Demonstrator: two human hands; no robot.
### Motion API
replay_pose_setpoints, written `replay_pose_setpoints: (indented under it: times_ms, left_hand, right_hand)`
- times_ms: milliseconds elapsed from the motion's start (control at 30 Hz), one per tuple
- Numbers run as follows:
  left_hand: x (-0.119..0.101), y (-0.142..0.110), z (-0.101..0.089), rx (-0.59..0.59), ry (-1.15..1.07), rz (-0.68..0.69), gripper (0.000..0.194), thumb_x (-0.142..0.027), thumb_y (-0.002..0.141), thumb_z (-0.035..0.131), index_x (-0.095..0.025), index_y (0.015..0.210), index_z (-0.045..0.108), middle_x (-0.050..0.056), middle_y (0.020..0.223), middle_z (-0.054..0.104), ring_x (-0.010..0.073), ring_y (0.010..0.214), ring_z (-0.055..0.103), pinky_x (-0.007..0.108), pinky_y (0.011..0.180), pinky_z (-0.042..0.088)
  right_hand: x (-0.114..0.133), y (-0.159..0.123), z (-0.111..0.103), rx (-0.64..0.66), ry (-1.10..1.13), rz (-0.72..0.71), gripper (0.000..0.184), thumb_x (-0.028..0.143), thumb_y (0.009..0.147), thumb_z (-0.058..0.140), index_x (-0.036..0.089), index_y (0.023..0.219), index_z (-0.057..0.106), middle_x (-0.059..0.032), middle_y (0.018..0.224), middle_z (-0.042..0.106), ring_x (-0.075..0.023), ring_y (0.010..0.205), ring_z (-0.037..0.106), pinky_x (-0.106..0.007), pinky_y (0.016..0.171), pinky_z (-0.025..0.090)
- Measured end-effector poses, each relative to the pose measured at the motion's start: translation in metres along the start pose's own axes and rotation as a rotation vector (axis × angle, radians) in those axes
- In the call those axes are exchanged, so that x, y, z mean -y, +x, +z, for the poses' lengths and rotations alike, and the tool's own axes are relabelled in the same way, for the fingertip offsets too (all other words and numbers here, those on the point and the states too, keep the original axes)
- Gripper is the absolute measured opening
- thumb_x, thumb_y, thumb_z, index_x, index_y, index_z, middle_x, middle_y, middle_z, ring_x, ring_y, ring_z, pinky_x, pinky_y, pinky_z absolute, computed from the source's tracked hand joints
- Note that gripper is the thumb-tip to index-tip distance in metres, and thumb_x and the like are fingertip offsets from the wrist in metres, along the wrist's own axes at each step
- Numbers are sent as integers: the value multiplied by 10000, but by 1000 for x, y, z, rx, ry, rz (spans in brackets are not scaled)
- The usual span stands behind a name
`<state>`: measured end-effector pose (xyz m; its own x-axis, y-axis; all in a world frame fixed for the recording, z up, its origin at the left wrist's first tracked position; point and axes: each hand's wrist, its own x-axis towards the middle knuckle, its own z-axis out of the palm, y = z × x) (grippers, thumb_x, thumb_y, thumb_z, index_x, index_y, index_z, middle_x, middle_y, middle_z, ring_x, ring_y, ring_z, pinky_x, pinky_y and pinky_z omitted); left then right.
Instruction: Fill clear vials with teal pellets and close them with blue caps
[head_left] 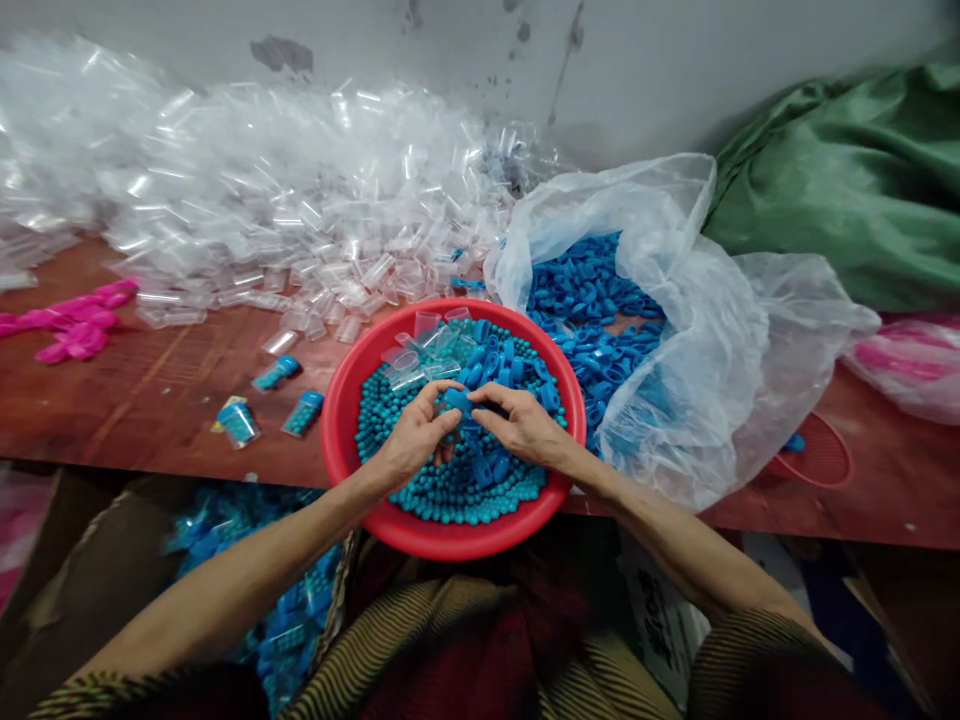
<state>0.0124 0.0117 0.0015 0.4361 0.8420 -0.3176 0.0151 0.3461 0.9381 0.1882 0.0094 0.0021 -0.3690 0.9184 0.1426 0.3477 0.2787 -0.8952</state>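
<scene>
Both of my hands meet over a red basin (341,400) of small turquoise beads (450,505). Fingers and thumb of my left hand (416,430) are closed around a small container with a blue cap (456,402); its lower part is mostly hidden by the fingers. From the other side, my right hand (521,425) pinches at this blue cap. Loose blue caps (491,365) lie on the beads behind and below the hands. Several clear plastic tubes (409,365) rest on the beads at the basin's back left.
Clear tubes (315,200) are heaped along the wall. A plastic bag (675,300) spills blue caps (592,280) at right. Filled containers (302,413) lie left of the basin, near pink pieces (82,320). Below the table edge, a box holds more filled containers (292,620).
</scene>
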Motion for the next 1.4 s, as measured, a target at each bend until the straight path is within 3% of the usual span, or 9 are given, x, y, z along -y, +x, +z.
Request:
replay_pose_setpoints:
  times_ms: [100,233,333,467,667,800,1033,1233,1400]
  left_hand:
    - [-5,1,-8,104,40,7,447,-401,768,594,-215,1115,382,-67,601,510,87,391,513,178,344,386]
    - [-9,-2,-10,156,163,23,377,-377,808,542,-204,1102,383,-89,591,429,53,365,460,166,346,368]
    - [-8,-5,-5,127,212,8,400,-326,824,515,-209,1174,362,-84,620,425,51,385,466,179,370,396]
    - [-8,-7,3,68,146,24,576,-286,817,509,-216,1327,249,-73,613,449,79,422,493,212,409,430]
    - [-9,-8,9,-11,7,97,560,-299,759,587,-191,1264,368,-61,631,438,47,443,380,179,394,293]
    - [-3,-7,11,-71,-29,119,479,-304,738,627,-181,1162,441,-55,639,448,60,519,390,181,461,308]
    - [0,-8,19,-137,-81,119,293,-329,755,610,-194,971,464,-55,645,481,67,557,413,183,532,342]
    - [6,-3,24,-248,166,145,192,-285,776,539,-189,929,474,-69,585,404,70,492,334,194,476,285]
    - [-2,-4,5,-245,422,206,188,-231,792,487,-171,970,490,-36,693,470,89,577,411,214,564,368]
  right_hand:
    - [0,3,-8,91,255,176,231,222,771,550,152,988,586,2,782,578,-88,579,537,-223,536,465]
    - [-1,9,-10,-21,463,339,439,258,716,615,169,1135,517,10,813,568,-103,604,574,-252,539,521]
    - [0,9,-5,-58,299,281,460,247,741,600,161,1185,517,-20,875,612,-131,688,611,-278,619,531]
    - [8,2,3,21,-95,30,354,237,881,426,156,1206,540,-93,1092,629,-194,993,594,-366,885,468]
    - [19,-11,18,117,-512,-49,943,516,752,606,73,1430,124,-244,1293,431,-329,1116,522,-446,810,505]
    - [20,-11,26,94,-702,-55,825,515,795,531,62,1387,178,-209,1120,521,-287,907,606,-380,627,529]
    - [13,-9,36,-28,-775,-147,707,460,754,527,35,1266,289,-158,982,537,-257,812,584,-330,514,496]
    - [20,-7,37,115,-771,2,635,500,756,537,47,1180,403,-181,1024,525,-269,821,595,-351,560,506]
    - [18,-3,33,194,-573,43,756,463,798,549,102,1372,215,-177,1138,509,-272,920,597,-401,691,511]
